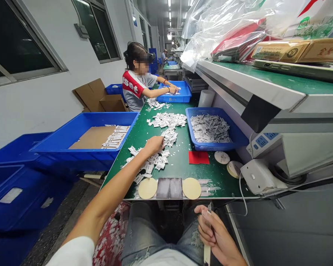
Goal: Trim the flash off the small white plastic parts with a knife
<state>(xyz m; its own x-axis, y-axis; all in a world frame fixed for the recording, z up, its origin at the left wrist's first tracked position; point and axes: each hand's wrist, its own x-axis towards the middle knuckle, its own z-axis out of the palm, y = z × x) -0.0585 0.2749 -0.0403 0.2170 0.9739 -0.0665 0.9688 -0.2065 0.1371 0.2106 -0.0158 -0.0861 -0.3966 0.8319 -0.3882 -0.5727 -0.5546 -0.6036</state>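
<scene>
My left hand reaches out over the green table, its fingers curled down at the small white printed pieces. Its fingertips are mostly hidden, so what they pinch cannot be made out. Low in front of my lap, my right hand is closed around a utility knife, its blade end pointing up and its pale handle showing below. Another heap of white pieces lies farther up the table. At the near edge are two round cream discs with dark rectangular pads between them.
A blue basket of white pieces stands right, beside a red sheet. Left is a large blue bin holding cardboard. A co-worker handles pieces in a blue tray. A shelf overhangs right, above a power strip.
</scene>
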